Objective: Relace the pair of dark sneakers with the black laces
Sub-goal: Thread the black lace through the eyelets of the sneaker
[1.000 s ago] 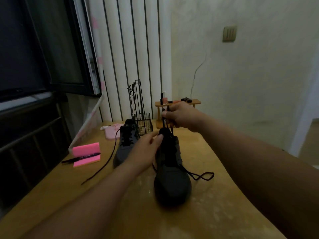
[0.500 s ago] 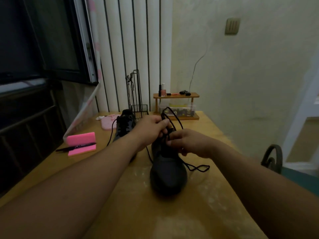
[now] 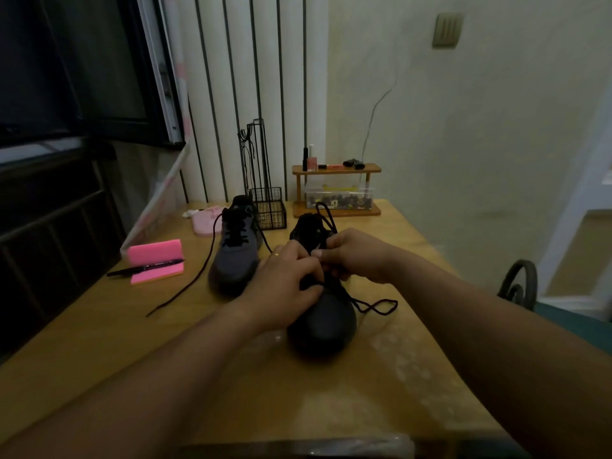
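Observation:
Two dark sneakers stand on the wooden table (image 3: 331, 392). The nearer sneaker (image 3: 323, 321) points its toe at me, and its black lace (image 3: 374, 306) trails off to the right in a loop. Over its eyelets my left hand (image 3: 284, 279) and my right hand (image 3: 356, 255) meet, both with curled fingers pinching the lace; a lace loop rises behind them. The far sneaker (image 3: 235, 250) stands to the left, partly laced, with its loose lace (image 3: 185, 286) running toward the table's left edge.
A pink notepad (image 3: 155, 263) with a black pen lies at the left. Behind the shoes stand a black wire rack (image 3: 266, 207), a pink flat object (image 3: 205, 220) and a small wooden shelf (image 3: 336, 190) with bottles and a clear box. A chair back (image 3: 518, 283) shows at right.
My right hand came down from holding the lace up high to the eyelets. My left hand moved over the tongue beside it. The view tilted slightly.

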`<state>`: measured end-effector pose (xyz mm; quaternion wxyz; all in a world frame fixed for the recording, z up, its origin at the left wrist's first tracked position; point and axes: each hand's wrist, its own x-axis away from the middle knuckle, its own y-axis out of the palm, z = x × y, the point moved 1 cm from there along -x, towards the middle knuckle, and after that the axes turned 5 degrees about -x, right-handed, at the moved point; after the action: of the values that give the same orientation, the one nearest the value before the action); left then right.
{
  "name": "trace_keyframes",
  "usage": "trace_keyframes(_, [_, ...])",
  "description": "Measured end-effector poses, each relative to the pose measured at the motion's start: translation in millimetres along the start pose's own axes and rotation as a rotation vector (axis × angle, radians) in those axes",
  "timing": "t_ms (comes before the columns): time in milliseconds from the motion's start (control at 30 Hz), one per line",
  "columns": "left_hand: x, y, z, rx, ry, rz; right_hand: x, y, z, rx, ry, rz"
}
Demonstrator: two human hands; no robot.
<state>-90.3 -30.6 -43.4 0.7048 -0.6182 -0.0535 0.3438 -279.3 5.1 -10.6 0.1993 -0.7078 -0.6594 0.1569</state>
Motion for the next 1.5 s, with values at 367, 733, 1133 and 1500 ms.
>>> trace_keyframes(367, [36.8, -46.1, 19.2, 0.455, 0.002, -0.435, 3.0, 2.6, -5.2, 0.052, 0.023, 0.035])
trace_keyframes(733, [58.4, -81.5, 30.2, 0.598, 0.017, -0.416, 8.3, 7.0, -10.9, 0.047, 0.063, 0.07])
trace_keyframes(1133, [9.1, -12.7, 1.2, 0.658, -0.378, 0.11, -0.4, 8.1, -6.0, 0.031, 0.056, 0.028])
trace_keyframes(1500, [-3.1, 25.4, -21.2, 0.468, -0.357, -0.184, -11.2, -4.1, -23.1, 0.111, 0.016, 0.146])
